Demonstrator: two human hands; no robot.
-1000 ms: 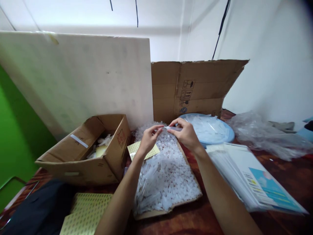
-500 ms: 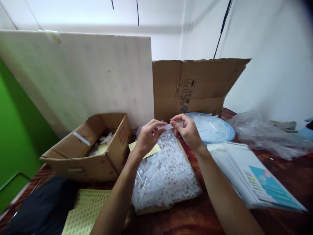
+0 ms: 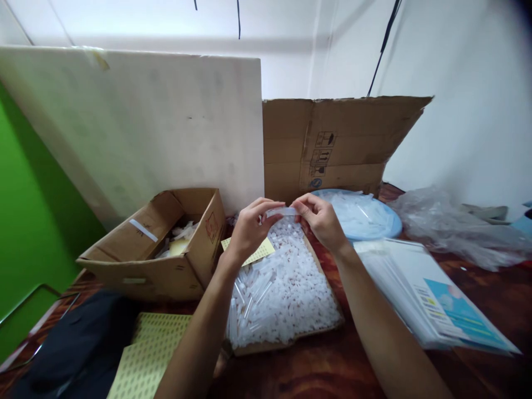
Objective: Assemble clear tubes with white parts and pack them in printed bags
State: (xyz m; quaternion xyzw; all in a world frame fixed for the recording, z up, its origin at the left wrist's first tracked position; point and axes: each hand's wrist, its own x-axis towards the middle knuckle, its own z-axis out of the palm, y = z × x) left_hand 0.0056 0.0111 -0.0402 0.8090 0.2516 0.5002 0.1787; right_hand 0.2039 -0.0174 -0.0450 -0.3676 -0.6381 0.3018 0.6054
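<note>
A small translucent white plastic tube point(image 3: 282, 211) lies level between my two hands. My left hand point(image 3: 250, 224) pinches its left end between thumb and fingers. At the other end, my right hand point(image 3: 318, 220) closes thumb and fingers on it. Below them is a shallow cardboard tray point(image 3: 266, 348) heaped with small white pieces point(image 3: 299, 293), too small to name. Several clear tubes point(image 3: 253, 296) lie at the heap's left side. A yellow sheet of small printed stickers point(image 3: 260, 252) rests on the heap beside my left wrist.
Left stands an open cardboard box point(image 3: 153, 280) with white pieces inside. More yellow sheets point(image 3: 149, 343) and a black cloth point(image 3: 78, 343) lie in front of it. To the right are a blue basin point(image 3: 394, 227) of clear tubes, stacked plastic sleeves point(image 3: 411, 293) and a crumpled plastic bag point(image 3: 449, 227).
My right fingers have shifted slightly along the tube, and more of it shows between the hands. Both hands still hold it over the tray. The camera view has shifted a little.
</note>
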